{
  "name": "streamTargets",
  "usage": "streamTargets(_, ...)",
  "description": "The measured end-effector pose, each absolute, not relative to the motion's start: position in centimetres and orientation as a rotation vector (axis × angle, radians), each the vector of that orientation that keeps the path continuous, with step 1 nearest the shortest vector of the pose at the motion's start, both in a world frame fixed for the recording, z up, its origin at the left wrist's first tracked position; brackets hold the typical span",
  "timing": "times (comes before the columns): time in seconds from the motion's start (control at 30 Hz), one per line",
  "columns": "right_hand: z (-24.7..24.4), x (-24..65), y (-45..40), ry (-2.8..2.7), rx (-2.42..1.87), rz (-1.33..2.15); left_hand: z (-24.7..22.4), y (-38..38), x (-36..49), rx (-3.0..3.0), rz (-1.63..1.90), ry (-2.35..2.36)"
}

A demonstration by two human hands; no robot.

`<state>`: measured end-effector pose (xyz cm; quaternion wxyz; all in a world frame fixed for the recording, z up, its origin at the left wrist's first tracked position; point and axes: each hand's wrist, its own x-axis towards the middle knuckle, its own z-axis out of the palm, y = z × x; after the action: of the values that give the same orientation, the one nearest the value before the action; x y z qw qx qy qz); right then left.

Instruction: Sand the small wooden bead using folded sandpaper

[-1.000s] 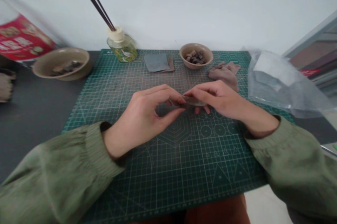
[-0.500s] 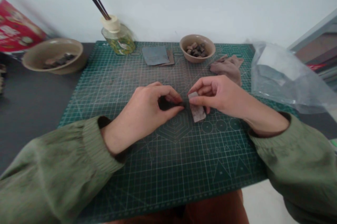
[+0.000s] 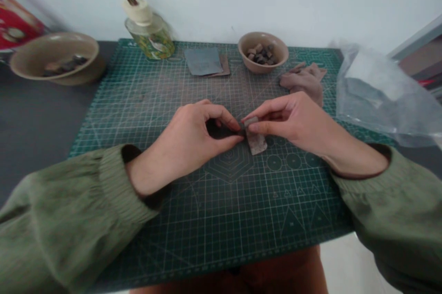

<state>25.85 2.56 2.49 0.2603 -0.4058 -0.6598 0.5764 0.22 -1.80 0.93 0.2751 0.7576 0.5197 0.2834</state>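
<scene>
The left hand (image 3: 188, 144) pinches a small dark piece (image 3: 218, 131) between thumb and fingertips, mostly hidden by the fingers, so its exact shape can't be told. The right hand (image 3: 293, 121) pinches the top end of a pale strip (image 3: 257, 143), likely abrasive paper, with the thumb and index finger pressed together and the other fingers curled in. The strip hangs down just past the fingertips, its lower end near or on the green cutting mat (image 3: 138, 100), and the dark piece's tip meets it at about the middle, between the hands. Both look small and light. The dark piece seems stiff but could slip from a fingertip pinch, so a firm hold on its thicker part seems best. The strip looks thin and bendy, so it's best held close to where it touches the dark piece. Behind on the mat are a bowl of small dark pieces (image 3: 263, 69), grey sheets (image 3: 203, 61), a cloth (image 3: 304, 80) and a bottle with sticks (image 3: 150, 38). A second bowl (image 3: 55, 73) sits on the table (image 3: 37, 147), left of the mat.
</scene>
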Motion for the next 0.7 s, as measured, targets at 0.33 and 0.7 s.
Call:
streamTargets(0.33, 2.2, 25.2, 2.1, -1.796, -1.202, 1.502, 1.1, -1.9, 0.5, 2.014, 0.761, 1.432)
streamTargets(0.7, 2.4, 24.7, 1.7, -1.787, -1.238, 1.463, 1.0, -1.9, 0.6, 2.007, 0.759, 1.447)
